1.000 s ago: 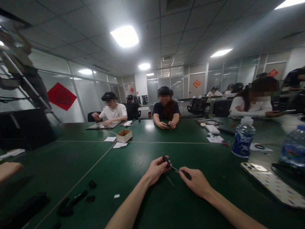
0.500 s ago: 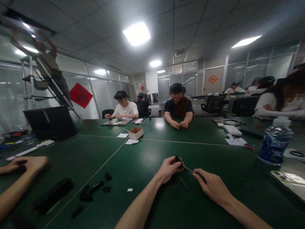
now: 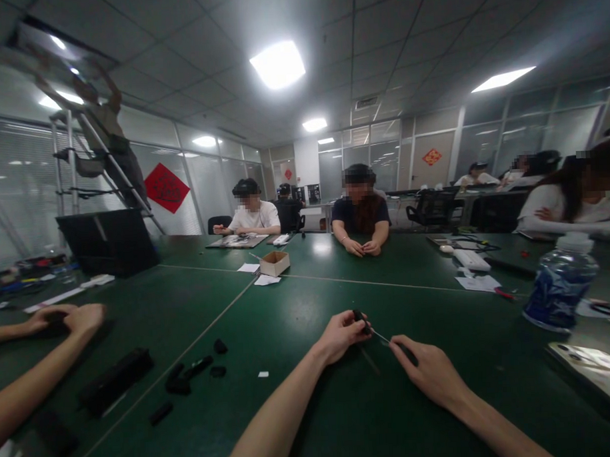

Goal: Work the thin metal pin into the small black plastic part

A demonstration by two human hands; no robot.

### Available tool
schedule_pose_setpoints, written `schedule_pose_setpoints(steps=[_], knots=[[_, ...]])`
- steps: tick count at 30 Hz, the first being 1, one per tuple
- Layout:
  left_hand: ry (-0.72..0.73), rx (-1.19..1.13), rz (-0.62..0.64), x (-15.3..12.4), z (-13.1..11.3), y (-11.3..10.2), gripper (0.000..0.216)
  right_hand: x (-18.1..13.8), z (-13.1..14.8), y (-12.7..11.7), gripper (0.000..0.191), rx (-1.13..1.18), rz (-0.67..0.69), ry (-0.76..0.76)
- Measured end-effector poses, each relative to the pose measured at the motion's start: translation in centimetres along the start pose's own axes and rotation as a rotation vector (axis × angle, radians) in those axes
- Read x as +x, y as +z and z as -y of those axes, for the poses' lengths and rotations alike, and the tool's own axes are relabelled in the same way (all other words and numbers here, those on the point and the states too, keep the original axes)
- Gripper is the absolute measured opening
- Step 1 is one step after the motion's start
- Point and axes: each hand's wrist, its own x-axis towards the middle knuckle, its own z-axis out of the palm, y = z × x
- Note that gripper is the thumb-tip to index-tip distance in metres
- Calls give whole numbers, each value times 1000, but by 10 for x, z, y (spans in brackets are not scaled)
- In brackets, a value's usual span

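Observation:
My left hand [image 3: 345, 335] is closed around a small black part [image 3: 359, 318], held just above the green table [image 3: 311, 415]. From the right, my right hand [image 3: 433, 371] pinches a thin metal rod [image 3: 381, 336] that runs up to the black part; whether it has a handle is hidden by the fingers. Both hands are close together in front of me. To their left lie several small black pieces, among them an angled piece [image 3: 178, 381] and a short block [image 3: 161, 413]. A white scrap [image 3: 263, 374] rests between those pieces and my left forearm.
A neighbour's hands [image 3: 72, 318] hold something dark at the far left, near a long black block [image 3: 116, 382]. On the right stand a water bottle [image 3: 560, 286] and a phone [image 3: 593, 372]. An open cardboard box [image 3: 275, 264] sits ahead. Another person [image 3: 360, 210] sits opposite.
The whole view has shifted slightly, so things appear a little further right. My hands keep the same hold on the black part and the rod, with only slight movement.

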Motion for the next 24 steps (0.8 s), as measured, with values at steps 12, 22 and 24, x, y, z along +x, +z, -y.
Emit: schedule_pose_setpoints(steps=[12,22,24], knots=[[2,23,-10,-1,-2,0,28,-1,-1,-2,38,61,26,31],[-65,100,39,-2,-3,1,32,1,-2,1,37,85,-43,54],[-63,99,42,-2,-3,-1,30,2,-1,0,37,98,-23,56]])
